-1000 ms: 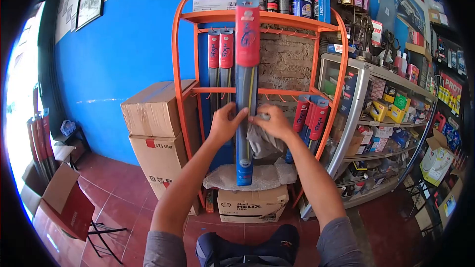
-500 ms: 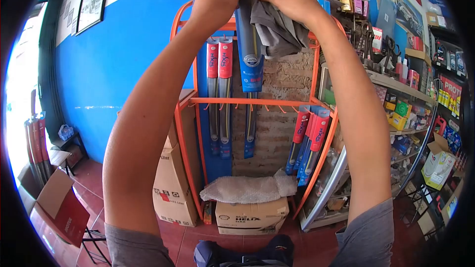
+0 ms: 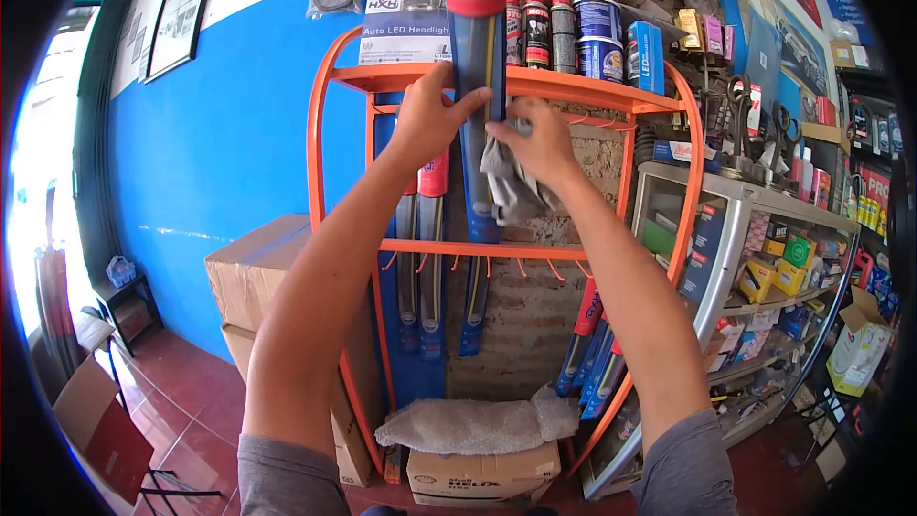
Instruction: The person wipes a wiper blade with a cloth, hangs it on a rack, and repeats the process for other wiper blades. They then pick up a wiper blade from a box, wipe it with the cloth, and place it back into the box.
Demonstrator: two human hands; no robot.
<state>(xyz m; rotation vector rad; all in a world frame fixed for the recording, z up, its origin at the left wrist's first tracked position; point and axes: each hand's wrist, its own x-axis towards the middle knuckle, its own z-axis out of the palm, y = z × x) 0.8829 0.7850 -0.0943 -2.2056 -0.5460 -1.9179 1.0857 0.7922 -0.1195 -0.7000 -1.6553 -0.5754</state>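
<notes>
A long wiper blade pack (image 3: pixel 476 53) with a red top and a blue lower end stands upright in front of me. My left hand (image 3: pixel 428 118) is closed round its left edge at mid-length. On the other side, my right hand (image 3: pixel 541 145) grips a grey cloth (image 3: pixel 514 191) and presses it near the pack's right edge. The cloth hangs in folds over part of the lower pack. Behind both hands stands an orange metal rack (image 3: pixel 478 247), and similar red-topped wiper blade packs (image 3: pixel 433 277) hang from its hooks.
Spray cans (image 3: pixel 537 31), tins (image 3: pixel 600 57) and a headlight box (image 3: pixel 405 33) fill the top shelf. Below, bubble wrap (image 3: pixel 478 425) lies on a cardboard box (image 3: pixel 482 476). A glass cabinet (image 3: pixel 712 205) stands close on the right, cartons (image 3: pixel 260 263) on the left.
Both hands have come lower in view, with the cloth and pack. The pack's red top and the rack's top shelf now show. The cloth sits further down the pack.
</notes>
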